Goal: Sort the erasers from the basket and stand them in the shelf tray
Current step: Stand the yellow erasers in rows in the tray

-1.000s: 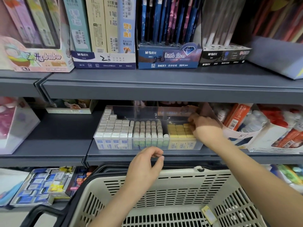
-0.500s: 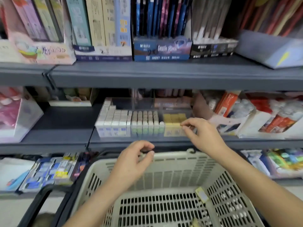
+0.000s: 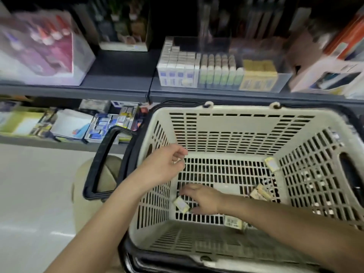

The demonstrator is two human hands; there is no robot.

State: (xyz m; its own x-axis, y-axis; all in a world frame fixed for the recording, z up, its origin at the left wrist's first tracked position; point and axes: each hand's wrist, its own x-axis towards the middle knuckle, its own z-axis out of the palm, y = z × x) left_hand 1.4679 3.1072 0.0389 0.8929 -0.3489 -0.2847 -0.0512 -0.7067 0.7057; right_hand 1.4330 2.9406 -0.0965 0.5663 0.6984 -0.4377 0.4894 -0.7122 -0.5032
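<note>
yellow eraser (image 3: 181, 204) near basket (image 3: 155, 205) wall, right hand (image 3: 202, 198) beside.

One cam on my head, wide-angle. Looks fwd & steeply down into basket (image 3: 216, 127), close below me; shelf tray (image 3: 283, 81) at frame top, farther, blurred.

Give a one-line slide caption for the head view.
Right hand reaches a yellow eraser on the basket floor; left hand hovers, fingers curled, by its left wall.

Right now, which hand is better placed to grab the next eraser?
Right: the right hand is down at the basket floor, beside an eraser; the left hand hovers higher up.
</note>
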